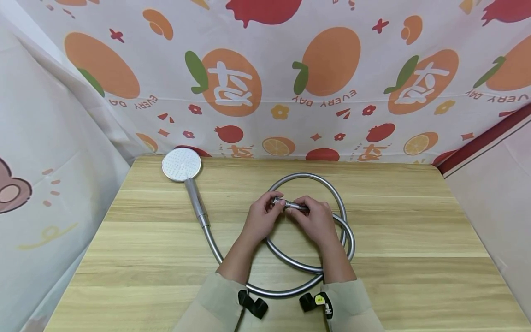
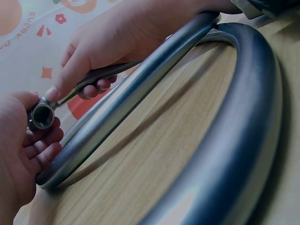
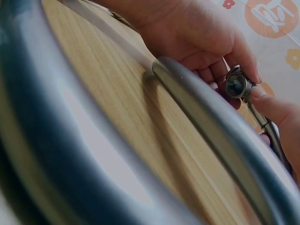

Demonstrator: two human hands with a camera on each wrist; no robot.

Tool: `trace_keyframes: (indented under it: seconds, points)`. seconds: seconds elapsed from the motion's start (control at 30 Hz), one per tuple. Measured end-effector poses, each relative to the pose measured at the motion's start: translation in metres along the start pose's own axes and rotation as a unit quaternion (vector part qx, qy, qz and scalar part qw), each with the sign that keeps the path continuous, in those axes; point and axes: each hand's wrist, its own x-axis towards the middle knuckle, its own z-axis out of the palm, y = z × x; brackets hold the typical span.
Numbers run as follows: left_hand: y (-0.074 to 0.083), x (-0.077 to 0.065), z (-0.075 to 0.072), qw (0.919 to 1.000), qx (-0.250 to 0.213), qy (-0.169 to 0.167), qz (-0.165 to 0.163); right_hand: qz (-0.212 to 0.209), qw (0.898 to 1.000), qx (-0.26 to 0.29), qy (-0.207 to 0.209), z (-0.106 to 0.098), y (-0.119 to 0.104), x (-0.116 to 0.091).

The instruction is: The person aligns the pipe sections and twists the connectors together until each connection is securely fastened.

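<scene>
A metal shower hose (image 1: 307, 175) lies in loose loops on the table, and one end is lifted between the two hands. My left hand (image 1: 262, 216) pinches the hose's end nut (image 2: 42, 116), whose round opening shows internal threads in the right wrist view. Just to its right, my right hand (image 1: 315, 219) grips the hose close behind the nut, thumb and fingers around it. The other hose end joins a hand shower (image 1: 181, 164), which lies face up at the table's back left, its grey handle (image 1: 196, 200) slanting toward me.
The wooden table (image 1: 415, 221) carries the hose and shower. A fruit-printed white cloth (image 1: 278, 106) hangs along its back edge, with another pale cloth (image 1: 62, 138) on the left. Hose loops surround the hands and pass beneath the forearms.
</scene>
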Motion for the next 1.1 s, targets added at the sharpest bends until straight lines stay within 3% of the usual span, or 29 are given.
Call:
trace_keyframes:
  seconds: [0.3, 0.6, 0.87, 1.1]
  points:
    - [0.001, -0.001, 0.001, 1.0, 0.003, 0.003, 0.001, -0.018, 1.0, -0.013, 0.001, 0.0, 0.0, 0.0]
    - [0.0, 0.0, 0.002, 0.9999, 0.006, 0.012, 0.004, 0.003, 1.0, -0.003, 0.001, -0.001, 0.0, -0.001]
    - [-0.033, 0.013, 0.007, 0.9999, 0.002, 0.01, -0.004, -0.003, 1.0, 0.003, 0.005, 0.0, 0.0, -0.001]
    - [-0.04, 0.014, 0.008, 0.9997, -0.01, 0.015, 0.014, -0.019, 1.0, -0.006, 0.006, 0.0, 0.0, 0.0]
